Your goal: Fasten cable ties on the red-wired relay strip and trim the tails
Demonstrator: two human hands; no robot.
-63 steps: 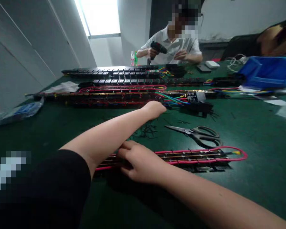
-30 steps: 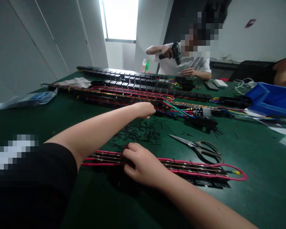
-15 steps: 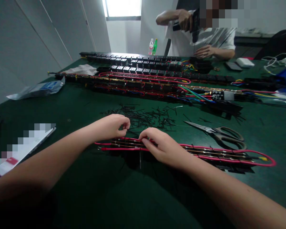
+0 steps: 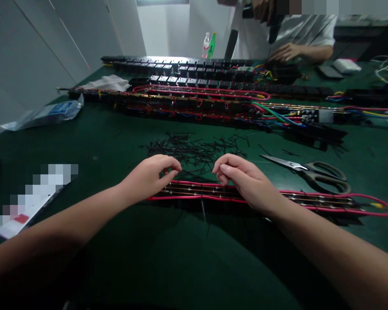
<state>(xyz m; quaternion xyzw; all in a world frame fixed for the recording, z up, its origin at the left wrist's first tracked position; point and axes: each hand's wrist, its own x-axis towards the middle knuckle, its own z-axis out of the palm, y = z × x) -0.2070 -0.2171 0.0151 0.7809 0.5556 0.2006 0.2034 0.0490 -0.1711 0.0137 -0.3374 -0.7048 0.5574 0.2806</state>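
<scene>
A long strip assembly with red wires (image 4: 310,201) lies across the green table (image 4: 116,142) in front of me. My left hand (image 4: 150,175) rests over its left end with fingers curled in a pinch; what they hold is too small to make out. My right hand (image 4: 244,181) sits on the strip's middle, fingers curled together. A thin black tie (image 4: 203,210) sticks out from the strip toward me. A heap of black cable ties (image 4: 194,150) lies just beyond both hands.
Scissors (image 4: 313,170) lie to the right, beyond the strip. Long wired relay strips (image 4: 194,103) fill the table's far half. A plastic bag (image 4: 42,114) lies at the left. Across the table a person's hand (image 4: 286,52) rests; two bottles (image 4: 209,45) stand there.
My left hand drew back from the far tie heap to the strip's left end. My right hand slid right along the strip. The view tilted down.
</scene>
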